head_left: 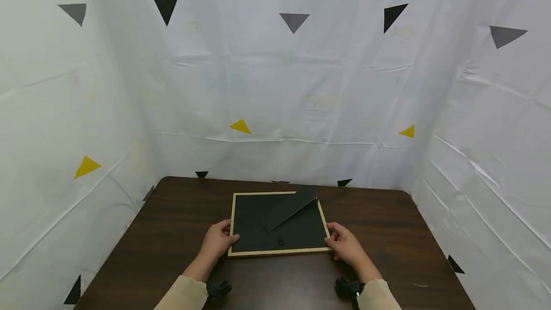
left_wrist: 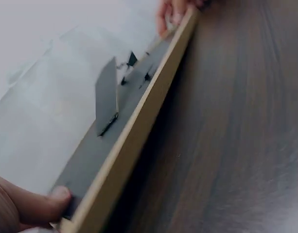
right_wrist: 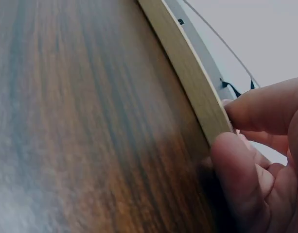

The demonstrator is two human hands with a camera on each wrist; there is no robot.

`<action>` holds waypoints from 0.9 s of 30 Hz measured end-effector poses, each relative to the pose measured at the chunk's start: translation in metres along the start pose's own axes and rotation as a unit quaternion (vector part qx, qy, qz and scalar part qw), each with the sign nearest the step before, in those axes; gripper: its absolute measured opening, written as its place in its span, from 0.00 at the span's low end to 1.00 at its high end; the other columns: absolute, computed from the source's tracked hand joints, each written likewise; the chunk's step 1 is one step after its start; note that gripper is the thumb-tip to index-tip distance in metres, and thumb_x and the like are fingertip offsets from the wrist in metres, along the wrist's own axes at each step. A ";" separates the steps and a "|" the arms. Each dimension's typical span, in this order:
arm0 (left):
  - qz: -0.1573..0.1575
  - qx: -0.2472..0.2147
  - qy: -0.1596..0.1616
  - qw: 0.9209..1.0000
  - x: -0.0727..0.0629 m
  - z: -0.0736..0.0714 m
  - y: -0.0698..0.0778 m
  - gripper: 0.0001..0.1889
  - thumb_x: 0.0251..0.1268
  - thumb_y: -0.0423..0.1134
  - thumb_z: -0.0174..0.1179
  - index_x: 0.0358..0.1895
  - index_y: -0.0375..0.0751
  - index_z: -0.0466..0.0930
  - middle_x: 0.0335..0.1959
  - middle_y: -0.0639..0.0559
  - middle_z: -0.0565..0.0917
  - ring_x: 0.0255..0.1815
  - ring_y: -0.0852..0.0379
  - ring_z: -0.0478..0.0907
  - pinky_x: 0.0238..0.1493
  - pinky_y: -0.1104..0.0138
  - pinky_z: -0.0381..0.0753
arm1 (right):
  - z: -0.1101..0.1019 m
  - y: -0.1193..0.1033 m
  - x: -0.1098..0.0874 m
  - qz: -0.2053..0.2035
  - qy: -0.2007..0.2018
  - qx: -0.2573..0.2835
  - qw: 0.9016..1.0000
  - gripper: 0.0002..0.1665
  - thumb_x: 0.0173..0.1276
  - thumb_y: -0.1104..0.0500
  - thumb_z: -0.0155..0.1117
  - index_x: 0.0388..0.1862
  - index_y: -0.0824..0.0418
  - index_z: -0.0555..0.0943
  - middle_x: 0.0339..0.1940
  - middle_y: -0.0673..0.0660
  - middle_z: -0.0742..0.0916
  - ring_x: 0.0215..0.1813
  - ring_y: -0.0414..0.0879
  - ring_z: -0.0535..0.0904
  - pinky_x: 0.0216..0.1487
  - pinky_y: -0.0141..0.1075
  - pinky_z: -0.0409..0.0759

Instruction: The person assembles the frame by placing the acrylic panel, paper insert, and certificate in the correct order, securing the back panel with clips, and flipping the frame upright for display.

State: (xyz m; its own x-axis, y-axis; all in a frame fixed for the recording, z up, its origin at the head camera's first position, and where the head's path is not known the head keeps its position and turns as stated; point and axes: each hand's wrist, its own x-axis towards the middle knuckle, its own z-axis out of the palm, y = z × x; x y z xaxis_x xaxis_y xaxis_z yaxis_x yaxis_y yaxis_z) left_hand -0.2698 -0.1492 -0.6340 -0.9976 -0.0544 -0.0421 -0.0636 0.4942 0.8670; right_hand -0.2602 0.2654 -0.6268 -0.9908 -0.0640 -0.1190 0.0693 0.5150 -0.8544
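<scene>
A picture frame (head_left: pixel 254 240) with a light wood border lies back side up, its dark backing facing me. From the backing a dark stand flap (head_left: pixel 294 207) sticks up at a slant, seen edge-on in the left wrist view as a raised grey panel (left_wrist: pixel 106 94). My left hand (head_left: pixel 216 242) grips the frame's left side, thumb on the backing. On the opposite side, my right hand (head_left: pixel 347 247) pinches the border near the close right corner. The right wrist view shows those fingers (right_wrist: pixel 236 165) at the wooden edge. The frame's front is hidden.
A dark brown wooden table (head_left: pixel 181 209) with rounded far corners is under the frame. White sheeting (head_left: pixel 275 85) with black, grey and yellow triangles stands behind it and along both sides. Dark bands (head_left: pixel 218 289) are on both wrists.
</scene>
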 end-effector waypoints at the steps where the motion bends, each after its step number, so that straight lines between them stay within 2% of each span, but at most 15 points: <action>1: 0.000 -0.032 -0.007 0.999 -0.003 0.000 -0.001 0.30 0.70 0.31 0.74 0.74 0.32 0.78 0.51 0.39 0.90 0.44 0.50 0.89 0.43 0.58 0.90 | 0.000 -0.001 -0.002 -0.001 0.003 0.000 1.000 0.28 0.78 0.63 0.70 0.74 0.63 0.78 0.41 0.57 0.78 0.26 0.46 0.72 0.26 0.40 0.82; 4: -0.004 -0.093 -0.021 0.995 -0.011 -0.001 -0.006 0.34 0.73 0.29 0.70 0.80 0.32 0.72 0.57 0.36 0.89 0.50 0.47 0.90 0.47 0.57 0.92 | 0.000 0.000 -0.008 -0.001 0.017 0.002 1.000 0.27 0.76 0.64 0.72 0.71 0.62 0.81 0.51 0.61 0.77 0.28 0.47 0.71 0.25 0.40 0.82; 7: -0.007 -0.137 -0.016 0.990 -0.018 -0.001 -0.012 0.35 0.75 0.27 0.67 0.82 0.35 0.69 0.60 0.34 0.88 0.50 0.46 0.91 0.45 0.57 0.92 | 0.005 0.004 -0.012 0.001 0.030 0.017 0.999 0.24 0.75 0.63 0.73 0.68 0.58 0.83 0.59 0.62 0.77 0.29 0.46 0.72 0.25 0.39 0.81; 10: 0.010 -0.179 -0.008 0.984 -0.019 -0.002 -0.015 0.34 0.75 0.25 0.66 0.82 0.41 0.70 0.60 0.33 0.86 0.47 0.46 0.90 0.42 0.56 0.92 | 0.011 0.004 -0.016 -0.013 0.052 0.056 0.997 0.19 0.79 0.61 0.71 0.65 0.57 0.82 0.59 0.63 0.82 0.32 0.45 0.76 0.29 0.37 0.80; 12: 0.028 -0.197 -0.002 0.980 -0.017 -0.006 -0.010 0.34 0.75 0.25 0.67 0.80 0.47 0.71 0.60 0.35 0.84 0.47 0.46 0.90 0.41 0.56 0.93 | 0.013 -0.003 -0.022 -0.020 0.072 0.098 0.992 0.16 0.82 0.59 0.67 0.64 0.59 0.79 0.55 0.62 0.86 0.37 0.44 0.78 0.34 0.36 0.80; 14: 0.046 -0.194 0.002 0.980 -0.016 -0.013 0.003 0.34 0.75 0.26 0.67 0.79 0.52 0.72 0.60 0.37 0.83 0.46 0.47 0.91 0.42 0.57 0.93 | 0.013 -0.016 -0.027 -0.031 0.092 0.149 0.984 0.15 0.86 0.57 0.63 0.63 0.62 0.75 0.50 0.60 0.88 0.41 0.42 0.79 0.40 0.34 0.79; 17: 0.070 -0.178 0.017 0.981 -0.021 -0.028 0.036 0.34 0.75 0.28 0.68 0.79 0.57 0.73 0.60 0.39 0.83 0.45 0.45 0.93 0.42 0.56 0.93 | 0.004 -0.045 -0.035 -0.056 0.112 0.228 0.966 0.19 0.91 0.53 0.54 0.67 0.65 0.71 0.48 0.54 0.87 0.45 0.40 0.82 0.46 0.33 0.83; 20: 0.095 -0.168 0.037 0.981 -0.027 -0.039 0.076 0.30 0.77 0.33 0.68 0.78 0.56 0.75 0.59 0.40 0.84 0.47 0.45 0.94 0.42 0.57 0.93 | -0.012 -0.077 -0.039 -0.105 0.130 0.277 0.946 0.26 0.92 0.47 0.48 0.71 0.66 0.69 0.48 0.49 0.84 0.46 0.40 0.84 0.47 0.34 0.86; 22: 0.117 -0.163 0.054 0.978 -0.031 -0.043 0.097 0.28 0.79 0.36 0.68 0.77 0.52 0.76 0.58 0.42 0.86 0.49 0.48 0.94 0.42 0.59 0.93 | -0.024 -0.097 -0.042 -0.136 0.134 0.298 0.935 0.28 0.93 0.43 0.43 0.72 0.64 0.69 0.48 0.48 0.83 0.47 0.41 0.84 0.47 0.34 0.87; 24: 0.144 -0.153 0.074 0.975 -0.035 -0.046 0.113 0.25 0.80 0.37 0.67 0.76 0.47 0.77 0.58 0.43 0.87 0.50 0.52 0.94 0.42 0.63 0.92 | -0.034 -0.112 -0.046 -0.151 0.135 0.306 0.930 0.28 0.92 0.41 0.40 0.72 0.61 0.69 0.49 0.47 0.82 0.48 0.41 0.83 0.48 0.34 0.85; 27: 0.195 -0.164 0.083 0.963 -0.042 -0.051 0.128 0.25 0.82 0.35 0.65 0.77 0.44 0.76 0.59 0.42 0.86 0.48 0.54 0.94 0.41 0.65 0.92 | -0.046 -0.128 -0.057 -0.148 0.127 0.322 0.927 0.27 0.93 0.39 0.39 0.71 0.57 0.68 0.51 0.46 0.82 0.52 0.40 0.83 0.52 0.34 0.86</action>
State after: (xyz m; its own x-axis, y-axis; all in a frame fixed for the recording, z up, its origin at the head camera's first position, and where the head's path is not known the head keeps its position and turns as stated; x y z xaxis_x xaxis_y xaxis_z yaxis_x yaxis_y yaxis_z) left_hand -0.2345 -0.1275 -0.4956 -0.9241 -0.0701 0.3756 0.3549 0.2063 0.9119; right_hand -0.2183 0.2427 -0.4876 -0.9671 0.1249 0.2218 -0.2361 -0.1141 -0.9650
